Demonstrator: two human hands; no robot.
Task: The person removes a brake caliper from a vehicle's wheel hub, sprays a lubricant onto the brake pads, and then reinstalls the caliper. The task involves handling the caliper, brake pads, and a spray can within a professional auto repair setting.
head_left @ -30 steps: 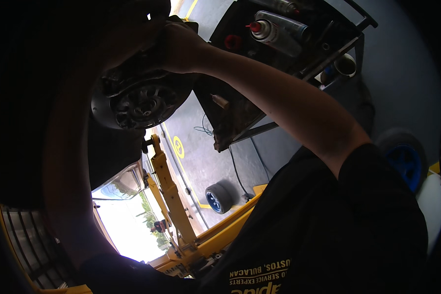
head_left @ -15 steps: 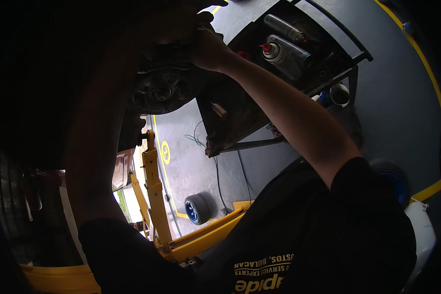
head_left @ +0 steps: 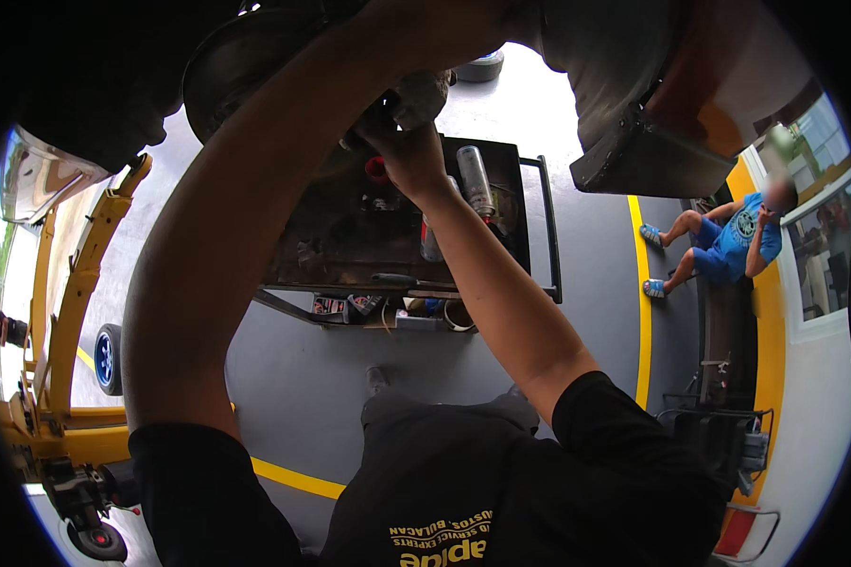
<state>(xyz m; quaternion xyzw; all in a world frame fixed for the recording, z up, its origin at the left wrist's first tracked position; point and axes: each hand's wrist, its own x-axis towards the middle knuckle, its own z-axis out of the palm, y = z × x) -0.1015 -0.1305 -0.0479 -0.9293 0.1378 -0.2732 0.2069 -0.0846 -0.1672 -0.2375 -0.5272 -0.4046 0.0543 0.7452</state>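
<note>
My right hand reaches up under a raised vehicle, its fingers closed around a worn metal part beside a round brake disc. The part looks like a brake caliper or bracket, but its exact kind is unclear. My left forearm crosses in front of the disc toward the upper edge. Shadow and that edge hide the left hand's fingers. Below the hands stands a dark tool cart, with a red cup-like item near my right wrist and spray cans beside my right forearm.
Yellow lift arms stand at the left, near a loose blue-rimmed wheel. A dark body panel hangs at upper right. Beyond it a person in blue sits by the wall. Small boxes fill the cart's lower shelf.
My view has swung, so the cart now lies below my hands and the seated person appears at right. The left forearm now reaches across the disc; the right hand stays up at the metal parts.
</note>
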